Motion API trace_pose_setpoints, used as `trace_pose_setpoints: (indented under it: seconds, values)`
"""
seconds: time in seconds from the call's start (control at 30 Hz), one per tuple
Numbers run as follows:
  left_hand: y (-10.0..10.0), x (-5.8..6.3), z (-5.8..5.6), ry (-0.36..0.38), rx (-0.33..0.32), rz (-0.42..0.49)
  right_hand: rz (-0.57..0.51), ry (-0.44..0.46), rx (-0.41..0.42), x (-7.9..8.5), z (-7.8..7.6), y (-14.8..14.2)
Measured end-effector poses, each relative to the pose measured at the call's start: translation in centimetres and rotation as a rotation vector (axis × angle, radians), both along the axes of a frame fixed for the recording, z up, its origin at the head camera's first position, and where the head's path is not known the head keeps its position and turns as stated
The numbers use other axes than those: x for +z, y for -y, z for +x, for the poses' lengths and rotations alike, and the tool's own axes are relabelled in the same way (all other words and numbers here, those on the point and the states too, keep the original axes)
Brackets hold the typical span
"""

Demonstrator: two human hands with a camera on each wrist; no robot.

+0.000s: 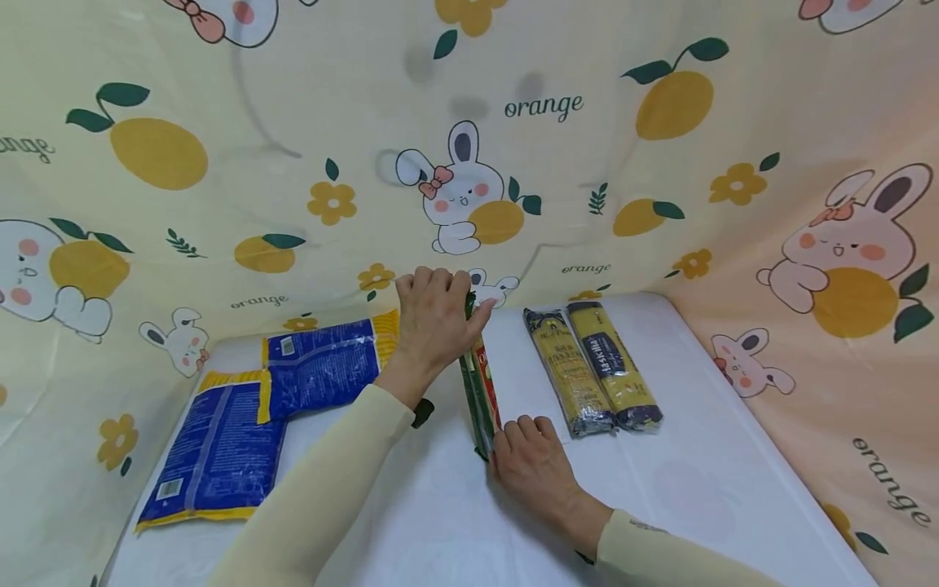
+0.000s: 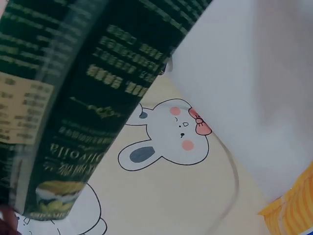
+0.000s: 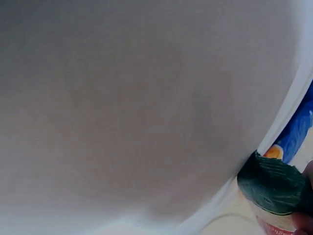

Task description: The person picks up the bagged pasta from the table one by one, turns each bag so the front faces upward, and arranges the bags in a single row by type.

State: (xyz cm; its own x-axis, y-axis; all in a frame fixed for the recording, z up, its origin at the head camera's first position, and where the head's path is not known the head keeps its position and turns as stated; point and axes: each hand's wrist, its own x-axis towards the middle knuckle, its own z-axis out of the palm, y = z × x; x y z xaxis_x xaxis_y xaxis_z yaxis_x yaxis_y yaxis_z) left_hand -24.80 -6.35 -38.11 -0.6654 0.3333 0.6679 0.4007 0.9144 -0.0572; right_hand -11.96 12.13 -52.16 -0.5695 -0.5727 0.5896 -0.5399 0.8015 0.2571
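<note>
2 hands (image 1: 434,322) (image 1: 535,471) grip 1 green packet (image 1: 478,398), contents hidden.

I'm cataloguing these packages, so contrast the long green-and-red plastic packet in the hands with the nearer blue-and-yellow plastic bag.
The long green-and-red plastic packet is narrow; the nearer blue-and-yellow plastic bag is broad. The left hand and right hand grip the packet; neither holds the bag. Both packages carry printing.

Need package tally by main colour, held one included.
Blue plastic bags with yellow ends: 2
Long gold plastic packets with dark ends: 2
Long green-and-red plastic packet: 1
Total: 5
</note>
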Motion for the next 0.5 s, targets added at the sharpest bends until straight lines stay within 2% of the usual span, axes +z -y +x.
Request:
trace_pose_setpoints:
  seconds: [0.2,0.4,0.5]
  values:
    - [0.30,0.36,0.26,0.032,-0.008,-0.020,0.005,0.008,0.010,0.25,0.12,0.43]
    - [0.69,0.17,0.40,0.023,-0.008,-0.040,0.009,0.100,0.063,0.43,0.44,0.58]
    - [1.02,0.20,0.50,0.052,-0.032,-0.027,-0.005,0.145,0.098,0.47,0.50,0.53]
